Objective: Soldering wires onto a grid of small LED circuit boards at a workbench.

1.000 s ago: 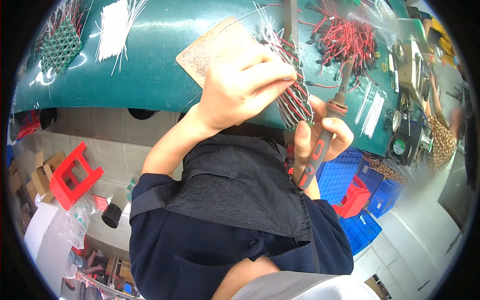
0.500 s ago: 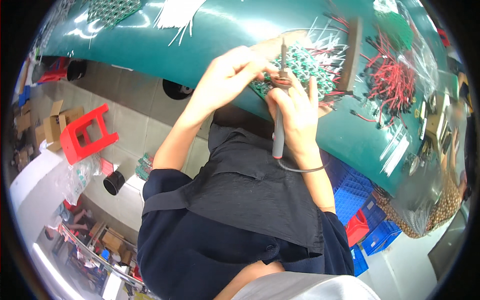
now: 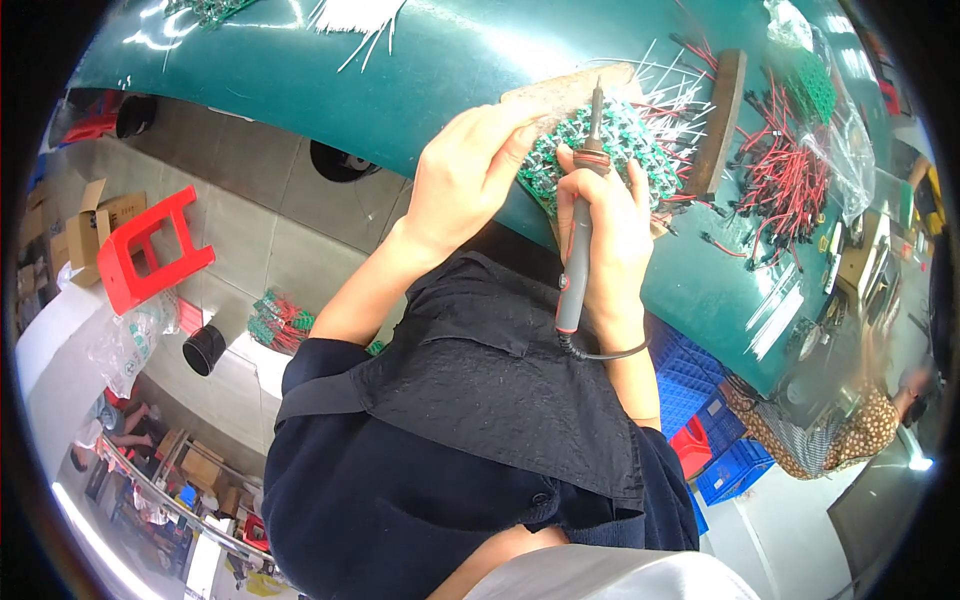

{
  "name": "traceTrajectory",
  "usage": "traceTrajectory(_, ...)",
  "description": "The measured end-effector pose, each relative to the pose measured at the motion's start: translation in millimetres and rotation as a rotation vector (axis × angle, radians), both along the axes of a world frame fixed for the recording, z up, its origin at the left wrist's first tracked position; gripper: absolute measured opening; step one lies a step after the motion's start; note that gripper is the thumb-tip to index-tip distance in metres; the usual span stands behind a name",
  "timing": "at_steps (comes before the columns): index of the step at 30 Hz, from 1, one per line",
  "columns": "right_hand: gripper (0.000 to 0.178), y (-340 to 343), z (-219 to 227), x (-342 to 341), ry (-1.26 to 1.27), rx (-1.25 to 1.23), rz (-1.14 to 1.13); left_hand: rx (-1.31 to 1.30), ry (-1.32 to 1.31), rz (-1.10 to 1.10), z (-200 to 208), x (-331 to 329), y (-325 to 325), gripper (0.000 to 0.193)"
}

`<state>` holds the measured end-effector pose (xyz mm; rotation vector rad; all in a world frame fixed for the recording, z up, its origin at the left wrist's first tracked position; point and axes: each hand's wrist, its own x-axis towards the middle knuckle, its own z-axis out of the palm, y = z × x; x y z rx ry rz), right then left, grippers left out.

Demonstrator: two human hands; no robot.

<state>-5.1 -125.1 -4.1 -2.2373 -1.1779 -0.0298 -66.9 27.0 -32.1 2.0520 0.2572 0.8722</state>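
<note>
My right hand (image 3: 612,225) is closed around the grey handle of a soldering iron (image 3: 574,275). The iron's thin tip points away from me, over a pile of small green circuit boards (image 3: 625,130). A cable runs from the handle's near end past my right wrist. My left hand (image 3: 460,180) is at the pile's left side, thumb and fingers drawn together by the edge of a brown board (image 3: 570,88). Whatever those fingertips hold is too small or hidden to make out. White and red wires (image 3: 680,120) stick out beyond the green boards.
A dark bar (image 3: 722,125) lies right of the pile, then a heap of red wires (image 3: 785,165). White sticks (image 3: 775,315) lie near the right edge of the green table (image 3: 440,60); more white strands (image 3: 355,20) lie at the back. A red stool (image 3: 150,250) stands on the floor.
My left hand has drawn apart from the soldering iron, where its fingers were close to the handle's front. The iron and my right hand sit slightly further right, and the whole view has shifted.
</note>
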Motion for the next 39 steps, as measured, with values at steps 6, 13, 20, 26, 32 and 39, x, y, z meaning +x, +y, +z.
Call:
traceTrajectory(6, 0.025, -2, 6, 6, 0.065, 0.05, 0.021, 0.041, 0.074, -0.012, -11, 0, -7, 0.015)
traceTrajectory(13, 0.026, -35, 56, 36, 0.295, 0.208, 0.043, 0.142, 0.067, 0.027, -14, 0, -9, 0.013)
traceTrajectory(20, 0.028, -24, 60, 53, 0.393, 0.185, 0.221, 0.14, 0.051, 0.027, -13, 0, -9, 0.015)
traceTrajectory(26, 0.028, -20, 54, 57, 0.373, 0.148, 0.229, 0.133, 0.067, 0.018, -12, 0, -9, 0.015)
traceTrajectory(32, 0.024, -17, 61, 59, 0.344, 0.002, 0.255, 0.148, 0.064, 0.018, -13, 0, -8, 0.014)
traceTrajectory(39, 0.027, -16, 57, 58, 0.368, 0.122, 0.206, 0.139, 0.058, 0.023, -12, 0, -8, 0.013)
